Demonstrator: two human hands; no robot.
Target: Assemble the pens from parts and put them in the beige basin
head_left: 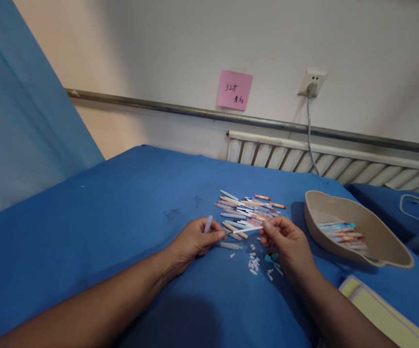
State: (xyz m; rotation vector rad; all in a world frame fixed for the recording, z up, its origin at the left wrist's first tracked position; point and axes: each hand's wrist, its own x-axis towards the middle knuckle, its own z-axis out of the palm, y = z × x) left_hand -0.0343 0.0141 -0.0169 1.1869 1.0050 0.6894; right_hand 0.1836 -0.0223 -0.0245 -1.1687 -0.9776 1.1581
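Observation:
My left hand (197,238) is closed around a pale lilac pen barrel (208,224), which sticks up between thumb and fingers. Between thumb and fingertips my right hand (291,244) pinches a thin white pen refill (246,230); its dark tip reaches the left thumb and forefinger. Just beyond both hands lies a loose pile of pens and pen parts (236,209) in pastel colours. Small white cone-shaped pieces (253,263) are scattered on the blue cloth between my hands. Some teal pieces (270,258) lie beside the right hand, partly hidden by it.
A beige basin (383,229) stands on the right with several pens (343,236) in it. Nearer me lies a yellow object (376,307). Behind the blue-covered surface (129,203) are a radiator (267,153), a metal rail (180,110) and a plugged-in cable (309,130).

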